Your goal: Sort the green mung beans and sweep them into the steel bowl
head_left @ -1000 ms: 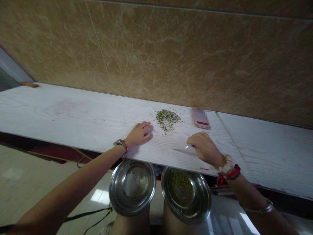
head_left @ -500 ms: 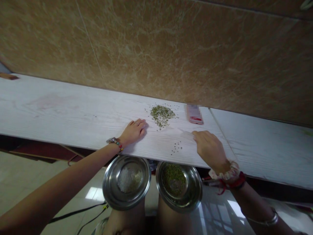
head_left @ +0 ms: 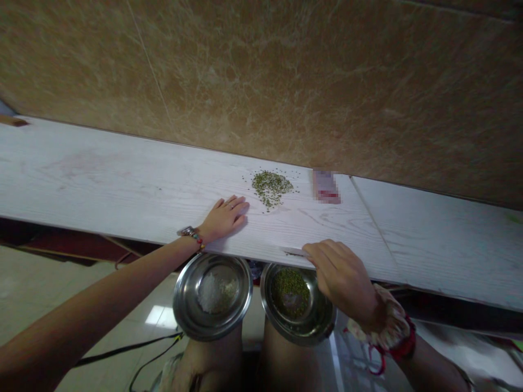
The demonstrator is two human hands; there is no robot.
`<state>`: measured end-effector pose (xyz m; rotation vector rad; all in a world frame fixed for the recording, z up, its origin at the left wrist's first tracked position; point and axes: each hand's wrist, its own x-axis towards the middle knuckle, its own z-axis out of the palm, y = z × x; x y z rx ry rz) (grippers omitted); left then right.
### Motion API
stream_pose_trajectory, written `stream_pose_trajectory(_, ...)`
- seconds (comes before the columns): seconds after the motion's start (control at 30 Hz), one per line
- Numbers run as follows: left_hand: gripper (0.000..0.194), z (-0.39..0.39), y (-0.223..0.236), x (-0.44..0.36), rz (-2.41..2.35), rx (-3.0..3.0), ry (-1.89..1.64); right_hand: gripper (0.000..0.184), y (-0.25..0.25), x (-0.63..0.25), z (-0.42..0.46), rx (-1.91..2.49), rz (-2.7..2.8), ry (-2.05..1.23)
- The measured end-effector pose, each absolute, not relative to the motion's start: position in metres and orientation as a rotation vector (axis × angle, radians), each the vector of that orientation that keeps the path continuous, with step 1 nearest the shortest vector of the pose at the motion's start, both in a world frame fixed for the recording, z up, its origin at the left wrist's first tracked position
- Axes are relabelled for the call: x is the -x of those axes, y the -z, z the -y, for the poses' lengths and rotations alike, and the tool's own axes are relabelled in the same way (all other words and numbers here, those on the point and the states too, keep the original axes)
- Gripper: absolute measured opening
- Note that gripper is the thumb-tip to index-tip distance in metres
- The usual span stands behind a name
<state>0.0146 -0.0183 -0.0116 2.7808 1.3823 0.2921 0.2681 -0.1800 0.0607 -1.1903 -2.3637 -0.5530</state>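
My left hand [head_left: 224, 219] lies flat on the white wood-grain shelf [head_left: 139, 201], fingers spread, just left of a scattered pile of small green beans [head_left: 269, 187]. At the shelf's front edge, my right hand [head_left: 339, 272] grips a thin, flat, pale strip [head_left: 295, 252]; whether it is a blade or a card I cannot tell. A few beans lie against the strip. Below it, a steel bowl [head_left: 265, 305] holds green beans. Beside that one, another steel bowl [head_left: 182, 313] contains whitish, grain-like contents. Both bowls rest on my legs.
Behind the pile, near the wall, lies a phone-like pink object [head_left: 326, 188], partly blurred. A brown marbled wall [head_left: 261, 81] rises along the shelf's back edge. A wooden piece [head_left: 14, 120] sits at the far left. Dark cords [head_left: 131, 348] hang at lower left.
My right hand has moved toward me with the strip, to the shelf's front edge. The few loose beans that lay mid-shelf are now at the edge by the strip. My left hand stays nearly still.
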Motion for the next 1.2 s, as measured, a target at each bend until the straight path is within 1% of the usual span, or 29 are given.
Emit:
stream_pose_trajectory(0.33,0.045,0.022,0.008,-0.016,-1.427,-2.690,-0.279,0.024,-0.073,-0.264,0.202,1.169,2.364,0.429)
stream_pose_trajectory(0.43,0.045,0.025,0.005,-0.018,-1.491,-2.656,-0.300,0.022,-0.073,-0.268,0.189,1.226,2.291,0.492)
stream_pose_trajectory(0.6,0.045,0.029,0.001,-0.019,-1.615,-2.589,-0.357,0.022,-0.064,-0.276,0.141,1.287,2.189,0.665)
stream_pose_trajectory(0.77,0.043,0.026,0.006,-0.018,-1.593,-2.588,-0.405,0.024,-0.052,-0.277,0.101,1.343,2.203,0.702)
stream_pose_trajectory(0.97,0.041,0.023,0.009,-0.017,-1.588,-2.610,-0.423,0.025,-0.042,-0.274,0.089,1.319,2.234,0.738)
stream_pose_trajectory(1.2,0.043,0.023,0.007,-0.017,-1.584,-2.594,-0.405,0.023,-0.043,-0.265,0.077,1.222,2.218,0.814)
